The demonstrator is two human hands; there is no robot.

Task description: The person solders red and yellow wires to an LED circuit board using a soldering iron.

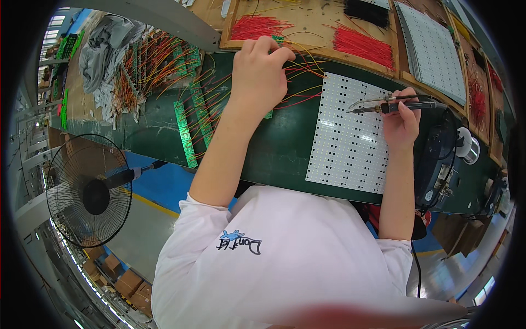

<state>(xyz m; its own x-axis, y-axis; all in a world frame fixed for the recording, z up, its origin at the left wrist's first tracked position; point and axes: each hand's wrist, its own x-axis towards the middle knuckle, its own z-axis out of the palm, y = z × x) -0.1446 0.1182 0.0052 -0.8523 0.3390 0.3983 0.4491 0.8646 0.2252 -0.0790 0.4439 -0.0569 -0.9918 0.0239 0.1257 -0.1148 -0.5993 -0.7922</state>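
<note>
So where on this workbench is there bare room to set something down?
The dark green tabletop has a bare patch between the left forearm and the white dotted panel, and a smaller one left of the slim green circuit strip. It is crowded at upper left with orange-wired green boards, and at right with the dark soldering station and silver wire spool.

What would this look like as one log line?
Left hand: near wooden tray, grip hidden | Right hand: holding soldering iron | Surface: white dotted panel on green table | Nearby: red wires, white spool
</note>
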